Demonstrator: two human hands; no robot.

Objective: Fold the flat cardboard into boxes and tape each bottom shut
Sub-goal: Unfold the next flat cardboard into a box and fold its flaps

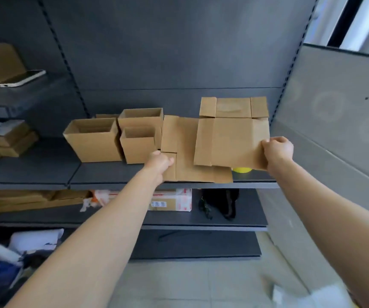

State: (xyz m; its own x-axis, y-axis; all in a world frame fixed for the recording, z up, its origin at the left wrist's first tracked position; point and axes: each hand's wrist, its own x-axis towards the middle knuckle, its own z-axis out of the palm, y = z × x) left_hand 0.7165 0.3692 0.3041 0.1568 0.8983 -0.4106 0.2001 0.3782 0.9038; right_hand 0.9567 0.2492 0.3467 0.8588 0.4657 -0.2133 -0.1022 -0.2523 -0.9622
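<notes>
At the shelf (112, 172): flat blank (230, 141) lifted, lying sheet (185, 161) held.
The right hand (278, 150) is clenched on the flat blank's right edge, 3 o'clock of centre, above the lying sheet; a one-edge hold may let it sag or swing. The left hand (160, 162) pinches the lying sheet's left edge; a drag could shove the open boxes (94, 141) at 9 o'clock. Parcel (172, 200), 6 o'clock: red-and-white label, print unreadable. Yellow tape roll (242, 170) under the blank's 5 o'clock corner could get knocked off. Cardboard unprinted.
</notes>
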